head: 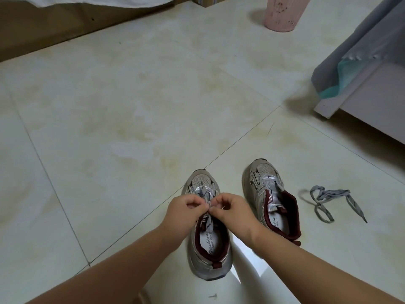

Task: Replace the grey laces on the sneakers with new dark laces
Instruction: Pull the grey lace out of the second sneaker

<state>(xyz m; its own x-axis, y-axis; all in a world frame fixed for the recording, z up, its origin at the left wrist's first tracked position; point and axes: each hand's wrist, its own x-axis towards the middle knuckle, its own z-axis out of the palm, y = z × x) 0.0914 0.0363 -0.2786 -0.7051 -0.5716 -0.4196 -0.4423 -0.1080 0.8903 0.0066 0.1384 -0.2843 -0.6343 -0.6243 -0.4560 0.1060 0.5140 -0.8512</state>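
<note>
Left hand (188, 206) and right hand (228, 207) together, pinching grey lace (206, 195) on near sneaker (208, 255) | step: unlacing | next: pull lace free of eyelets | right of hands: bare sneaker (269, 194), removed lace (328, 201)

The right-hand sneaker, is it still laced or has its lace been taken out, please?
Out: the right sneaker shows bare eyelets and a loose tongue, and a grey lace lies on the floor beside it.
</note>
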